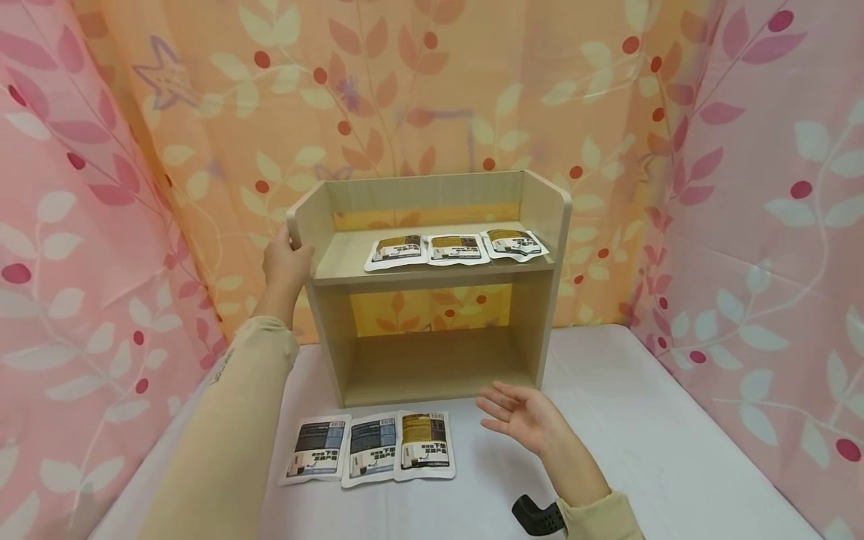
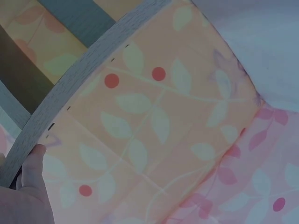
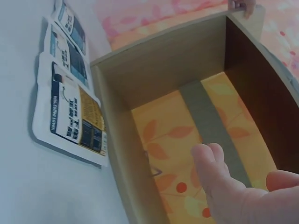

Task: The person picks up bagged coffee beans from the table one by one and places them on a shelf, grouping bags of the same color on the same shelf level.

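Observation:
A light wooden two-tier shelf stands upright on the table. My left hand grips the edge of its left side panel, fingers curled round the board; the left wrist view shows the fingers against that edge. Three white-edged coffee pouches with yellow-brown labels lie in a row along the front of the upper tier. My right hand holds nothing and hovers, fingers extended, before the lower tier's right front. On the table before the shelf lie two blue-labelled pouches and one yellow-labelled pouch, slightly overlapping.
A white cloth covers the table. Floral curtains hang behind and at both sides. The shelf's lower compartment has an open front and a partly open back. A black strap piece sits at my right wrist.

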`<state>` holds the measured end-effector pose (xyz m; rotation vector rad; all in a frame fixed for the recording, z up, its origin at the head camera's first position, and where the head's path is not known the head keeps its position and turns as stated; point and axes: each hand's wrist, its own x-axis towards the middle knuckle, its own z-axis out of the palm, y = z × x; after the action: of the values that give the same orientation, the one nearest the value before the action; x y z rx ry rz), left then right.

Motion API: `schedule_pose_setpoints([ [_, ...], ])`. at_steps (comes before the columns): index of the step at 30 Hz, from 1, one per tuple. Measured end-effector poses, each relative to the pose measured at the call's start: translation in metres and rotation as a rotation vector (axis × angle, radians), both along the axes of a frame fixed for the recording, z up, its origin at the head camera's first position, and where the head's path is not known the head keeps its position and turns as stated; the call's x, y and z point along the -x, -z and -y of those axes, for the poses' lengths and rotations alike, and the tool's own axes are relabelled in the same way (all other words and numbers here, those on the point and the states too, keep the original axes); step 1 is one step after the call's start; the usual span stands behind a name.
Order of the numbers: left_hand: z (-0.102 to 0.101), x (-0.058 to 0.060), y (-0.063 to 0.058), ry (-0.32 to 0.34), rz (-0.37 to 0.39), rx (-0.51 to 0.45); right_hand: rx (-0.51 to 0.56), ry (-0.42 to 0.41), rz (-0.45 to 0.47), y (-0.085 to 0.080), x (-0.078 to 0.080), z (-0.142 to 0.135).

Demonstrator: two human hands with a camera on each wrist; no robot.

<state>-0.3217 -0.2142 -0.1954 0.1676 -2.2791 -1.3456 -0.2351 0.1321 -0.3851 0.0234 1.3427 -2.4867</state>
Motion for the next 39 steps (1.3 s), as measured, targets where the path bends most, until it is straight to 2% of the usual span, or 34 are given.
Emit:
schedule_pose_setpoints([
  [9,0.001,0.001,0.0,-0.002,0.007,-0.01,0.007,-0.048,0.054,0.027,-0.002,0.007],
  [15,0.001,0.0,0.0,-0.016,-0.003,0.014,-0.034,-0.08,0.097,0.048,-0.004,0.013],
  [22,0.002,0.001,0.0,-0.018,0.011,0.04,-0.084,-0.093,0.123,0.062,-0.006,0.019],
  [26,0.003,0.002,0.0,0.004,0.024,-0.021,-0.105,-0.107,0.137,0.068,-0.006,0.022],
  [30,0.002,0.005,-0.004,0.003,0.005,-0.086,-0.124,-0.146,0.137,0.073,-0.007,0.024],
  [33,0.0,0.008,-0.007,0.005,-0.021,-0.122,-0.136,-0.137,0.135,0.076,-0.009,0.027],
  [39,0.001,0.007,-0.008,0.062,-0.048,-0.189,-0.164,-0.093,0.181,0.077,-0.01,0.036],
])
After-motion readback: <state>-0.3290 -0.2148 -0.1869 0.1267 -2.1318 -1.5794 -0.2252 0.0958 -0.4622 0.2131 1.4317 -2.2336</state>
